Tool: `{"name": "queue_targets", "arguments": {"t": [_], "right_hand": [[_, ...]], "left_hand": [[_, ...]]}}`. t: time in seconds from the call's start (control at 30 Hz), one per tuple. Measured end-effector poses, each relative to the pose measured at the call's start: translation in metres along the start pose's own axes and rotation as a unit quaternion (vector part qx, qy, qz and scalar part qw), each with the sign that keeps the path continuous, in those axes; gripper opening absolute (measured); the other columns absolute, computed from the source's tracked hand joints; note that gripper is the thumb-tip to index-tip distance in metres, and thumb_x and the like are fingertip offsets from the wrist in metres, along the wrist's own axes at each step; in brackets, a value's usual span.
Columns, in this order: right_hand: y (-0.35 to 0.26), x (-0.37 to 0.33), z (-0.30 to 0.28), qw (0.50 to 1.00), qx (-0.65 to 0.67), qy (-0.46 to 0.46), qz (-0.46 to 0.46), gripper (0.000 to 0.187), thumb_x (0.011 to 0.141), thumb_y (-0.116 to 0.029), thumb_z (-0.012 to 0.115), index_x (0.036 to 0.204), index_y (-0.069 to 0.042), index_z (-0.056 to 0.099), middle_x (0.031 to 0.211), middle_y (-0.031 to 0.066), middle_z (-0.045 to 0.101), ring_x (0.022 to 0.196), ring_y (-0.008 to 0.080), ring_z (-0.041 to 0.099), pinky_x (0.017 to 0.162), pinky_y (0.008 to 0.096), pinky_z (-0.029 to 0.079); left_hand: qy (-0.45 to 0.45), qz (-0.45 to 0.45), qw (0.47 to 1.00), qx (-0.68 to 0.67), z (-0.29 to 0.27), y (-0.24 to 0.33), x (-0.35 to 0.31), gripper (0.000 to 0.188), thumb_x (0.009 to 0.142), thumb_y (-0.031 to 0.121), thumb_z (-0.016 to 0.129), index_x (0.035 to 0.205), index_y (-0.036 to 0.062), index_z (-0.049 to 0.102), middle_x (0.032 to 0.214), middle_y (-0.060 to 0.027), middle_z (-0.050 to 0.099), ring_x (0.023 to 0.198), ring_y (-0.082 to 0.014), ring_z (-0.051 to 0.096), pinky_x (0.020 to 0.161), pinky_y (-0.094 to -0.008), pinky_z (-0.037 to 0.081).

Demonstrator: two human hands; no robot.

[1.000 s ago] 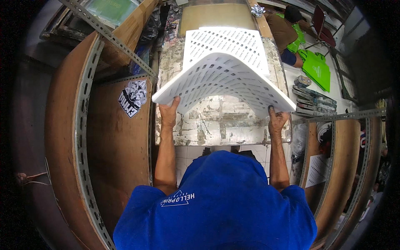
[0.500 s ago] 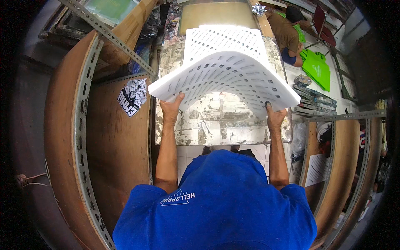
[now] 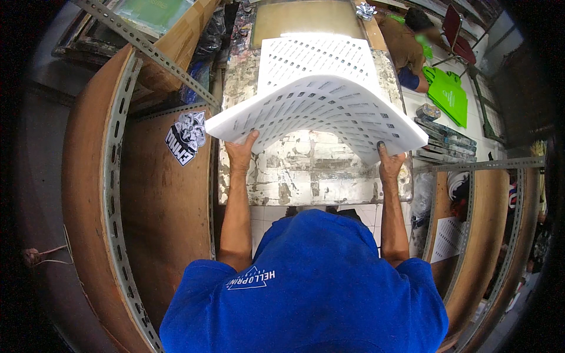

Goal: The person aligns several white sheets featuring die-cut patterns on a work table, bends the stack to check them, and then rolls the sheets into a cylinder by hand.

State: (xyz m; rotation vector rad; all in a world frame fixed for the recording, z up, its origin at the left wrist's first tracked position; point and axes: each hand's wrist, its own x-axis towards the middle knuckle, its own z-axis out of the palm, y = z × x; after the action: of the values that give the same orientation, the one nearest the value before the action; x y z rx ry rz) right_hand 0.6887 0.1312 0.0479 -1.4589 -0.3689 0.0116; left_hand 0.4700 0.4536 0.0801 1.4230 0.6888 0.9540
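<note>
A thick stack of white printed paper sheets (image 3: 318,103) arches upward between my two hands, its surface covered in rows of small dark print. My left hand (image 3: 240,152) grips the near left corner, thumb on top and the other fingers hidden underneath. At the near right corner my right hand (image 3: 389,162) holds the stack the same way, with a dark-smudged thumb. Behind the arch, more printed sheet surface (image 3: 318,59) lies flat; whether it belongs to the same stack is not plain. Below is a worktable (image 3: 312,176) with a worn, stained white top.
A framed yellowish screen (image 3: 309,20) lies at the table's far end. Wooden shelving with a perforated metal upright (image 3: 115,153) stands close on my left, more shelving (image 3: 482,229) on my right. Beyond the table's right side, a person (image 3: 403,50) crouches near green bags (image 3: 447,97).
The arched stack has spread slightly, its left and right corners a little farther out. Both hands keep their hold almost in place. The person at the far right has shifted a little.
</note>
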Motion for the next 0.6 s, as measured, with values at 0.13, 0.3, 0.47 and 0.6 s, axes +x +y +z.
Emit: {"name": "queue_targets", "arguments": {"t": [0.13,0.3,0.47,0.6], "right_hand": [[-0.012,0.018,-0.003,0.997,-0.06,-0.03,-0.023,0.019,0.089,-0.007,0.068,0.101,0.007,0.068,0.094,0.0103,0.071,0.085,0.0152,0.063,0.078,0.0296,0.049],[-0.045,0.055,-0.009,0.984,-0.106,-0.105,0.101,0.018,0.089,-0.005,0.062,0.101,0.007,0.069,0.085,0.01,0.072,0.073,0.0128,0.064,0.066,0.028,0.05],[0.002,0.075,-0.02,0.945,-0.148,-0.162,0.24,0.021,0.087,-0.004,0.066,0.106,0.005,0.068,0.091,0.0123,0.073,0.073,0.0157,0.066,0.067,0.0301,0.051],[0.04,0.081,-0.025,0.933,-0.142,-0.189,0.273,0.026,0.087,-0.003,0.066,0.11,0.006,0.066,0.096,0.0141,0.073,0.081,0.0179,0.068,0.073,0.0316,0.052]], "left_hand": [[0.004,-0.032,0.997,0.076,0.003,0.008,0.005,0.037,0.08,0.012,0.079,0.11,-0.0051,0.065,0.103,-0.0117,0.069,0.092,-0.0189,0.064,0.086,-0.0312,0.049],[-0.037,-0.098,0.988,0.118,0.013,0.029,0.013,0.031,0.081,0.013,0.077,0.103,-0.0065,0.069,0.094,-0.0133,0.072,0.077,-0.0175,0.067,0.072,-0.0301,0.052],[-0.067,-0.231,0.958,0.158,0.02,-0.011,0.009,0.027,0.082,0.008,0.073,0.102,-0.0094,0.068,0.091,-0.0168,0.072,0.072,-0.0186,0.069,0.063,-0.0302,0.054],[-0.073,-0.262,0.946,0.178,0.029,-0.037,0.01,0.031,0.08,0.007,0.075,0.103,-0.0114,0.067,0.09,-0.0189,0.072,0.072,-0.0212,0.069,0.062,-0.0319,0.055]]}}
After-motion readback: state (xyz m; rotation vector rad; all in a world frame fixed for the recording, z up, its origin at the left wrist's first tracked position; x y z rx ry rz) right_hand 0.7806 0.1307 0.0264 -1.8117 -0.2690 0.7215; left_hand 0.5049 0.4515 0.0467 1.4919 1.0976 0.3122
